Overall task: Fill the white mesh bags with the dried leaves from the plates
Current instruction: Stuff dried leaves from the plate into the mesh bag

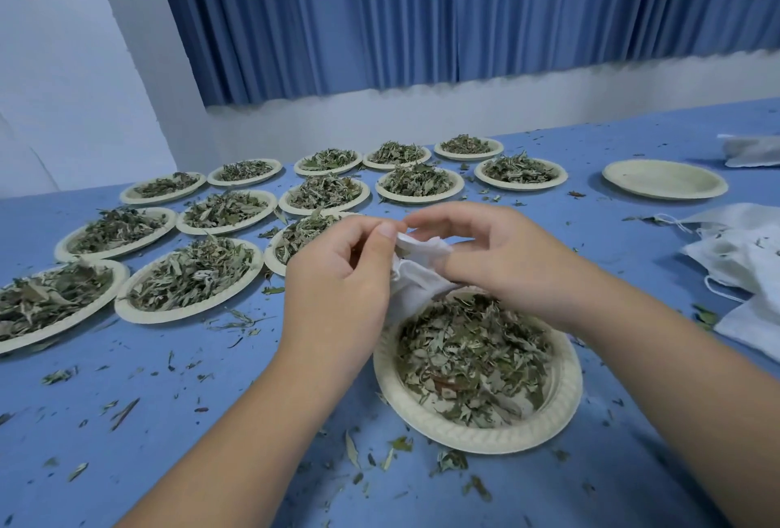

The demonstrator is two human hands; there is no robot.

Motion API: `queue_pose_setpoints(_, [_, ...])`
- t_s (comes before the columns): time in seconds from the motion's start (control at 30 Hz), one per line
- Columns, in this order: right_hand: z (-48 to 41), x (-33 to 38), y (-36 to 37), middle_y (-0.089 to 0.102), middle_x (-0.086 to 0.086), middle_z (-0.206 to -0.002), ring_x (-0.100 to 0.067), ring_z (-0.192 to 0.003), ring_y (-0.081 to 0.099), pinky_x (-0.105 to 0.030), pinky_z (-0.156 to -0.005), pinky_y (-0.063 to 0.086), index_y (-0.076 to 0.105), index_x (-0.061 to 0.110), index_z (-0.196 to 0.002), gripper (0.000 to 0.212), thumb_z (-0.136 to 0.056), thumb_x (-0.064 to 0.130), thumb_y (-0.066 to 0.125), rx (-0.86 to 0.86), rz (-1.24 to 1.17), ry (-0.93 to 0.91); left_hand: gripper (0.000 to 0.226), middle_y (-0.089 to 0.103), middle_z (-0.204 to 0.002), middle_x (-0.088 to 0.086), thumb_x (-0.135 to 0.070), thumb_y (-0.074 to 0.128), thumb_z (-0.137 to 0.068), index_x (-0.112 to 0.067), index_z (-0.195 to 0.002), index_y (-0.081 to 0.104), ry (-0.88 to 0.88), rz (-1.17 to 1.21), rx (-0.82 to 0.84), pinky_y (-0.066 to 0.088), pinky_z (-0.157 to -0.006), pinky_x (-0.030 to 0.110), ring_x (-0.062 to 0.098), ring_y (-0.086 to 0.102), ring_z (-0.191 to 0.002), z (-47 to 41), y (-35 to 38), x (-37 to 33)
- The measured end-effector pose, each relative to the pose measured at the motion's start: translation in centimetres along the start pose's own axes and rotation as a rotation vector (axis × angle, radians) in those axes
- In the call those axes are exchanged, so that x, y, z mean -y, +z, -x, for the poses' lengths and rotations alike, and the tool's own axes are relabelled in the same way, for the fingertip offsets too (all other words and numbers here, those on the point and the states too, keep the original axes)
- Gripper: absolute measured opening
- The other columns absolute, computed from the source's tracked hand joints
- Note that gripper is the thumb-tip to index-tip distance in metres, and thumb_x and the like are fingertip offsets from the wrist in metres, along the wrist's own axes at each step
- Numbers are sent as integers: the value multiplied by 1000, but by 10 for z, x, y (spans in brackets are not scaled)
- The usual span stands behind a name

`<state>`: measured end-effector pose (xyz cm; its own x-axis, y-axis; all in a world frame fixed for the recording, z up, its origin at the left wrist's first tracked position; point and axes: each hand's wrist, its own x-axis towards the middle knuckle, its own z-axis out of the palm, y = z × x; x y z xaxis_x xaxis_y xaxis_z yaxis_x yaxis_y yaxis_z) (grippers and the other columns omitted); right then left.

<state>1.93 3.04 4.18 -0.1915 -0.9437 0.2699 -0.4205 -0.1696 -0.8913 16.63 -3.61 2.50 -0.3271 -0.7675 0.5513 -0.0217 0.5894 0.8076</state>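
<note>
Both hands, left hand (337,270) and right hand (485,253), are pinching a white mesh bag (415,270) above a paper plate (565,392) of dried leaves (472,350).

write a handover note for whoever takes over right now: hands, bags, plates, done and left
Left hand and right hand both pinch one white mesh bag, held over the near plate of dried leaves.
Spare bags lie at the right; one empty plate farther back.
Done: apparently that one plate emptied.
Left: open this bag, fill it, then work through the full plates at left.
</note>
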Motion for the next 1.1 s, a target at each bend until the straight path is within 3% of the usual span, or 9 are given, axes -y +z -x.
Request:
queue_pose_setpoints(0.13, [7,0,-3,70,18,-84,-7,-67,69,-10,-59,47,67,31,-99,32,-86,2,60,47,33,18,20,51,-47,-23,-18,57,-95,-25,-85,73,43,-37,13,31,-46,4,-7,46,-46,3,2,-1])
queue_pose_setpoints(0.2, [7,-1,1,66,20,-69,-10,-54,67,-13,-54,47,67,29,-92,21,-85,10,64,-11,126,24,19,52,-49,-23,-18,58,-95,-25,-86,73,61,-52,17,32,-48,5,-7,47,-47,4,3,-2])
queue_pose_setpoints(0.37, [1,-5,11,57,6,-62,-5,-41,50,-14,-39,36,61,23,-69,16,-77,10,66,-171,222,41,19,63,-65,-17,-20,58,-94,-24,-83,72,171,-172,73,36,-56,8,-5,53,-61,10,8,-5])
queue_pose_setpoints(0.53, [5,1,8,61,6,-65,-3,-43,53,-18,-42,41,64,22,-82,5,-83,27,66,-42,175,89,18,66,-73,-18,-25,56,-89,-25,-83,72,202,-211,42,40,-60,9,-4,59,-70,8,7,-5])
queue_pose_setpoints(0.63, [12,7,-8,64,11,-69,-5,-55,59,-26,-53,49,68,28,-89,21,-79,46,67,-16,167,89,16,59,-64,-23,-21,59,-94,-25,-87,72,206,-236,-23,34,-56,7,-8,53,-62,2,-2,-2])
queue_pose_setpoints(0.73, [18,11,-29,65,16,-78,3,-59,57,-21,-59,45,67,37,-90,39,-67,69,61,-27,379,70,16,55,-59,-26,-22,58,-96,-30,-88,69,215,-249,-91,31,-52,8,-6,48,-55,-5,-10,-1])
queue_pose_setpoints(0.87, [27,14,-37,59,28,-95,11,-76,54,-22,-67,41,60,47,-98,71,-41,89,53,218,711,178,16,55,-60,-27,-24,56,-96,-33,-87,66,254,-252,-158,34,-56,7,-6,51,-61,-10,-18,-2])
queue_pose_setpoints(0.93, [31,15,-31,50,29,-102,14,-83,50,-22,-68,40,51,53,-106,83,-35,94,52,273,800,200,16,54,-67,-28,-23,54,-95,-28,-89,68,304,-317,-158,35,-62,9,-5,52,-66,-11,-20,-2])
queue_pose_setpoints(1.1, [40,13,-10,35,26,-109,-1,-107,39,-31,-82,42,33,57,-124,94,-40,91,58,425,965,203,19,52,-78,-29,-17,55,-93,-9,-92,72,363,-423,-117,35,-69,3,-5,51,-72,-9,-15,3])
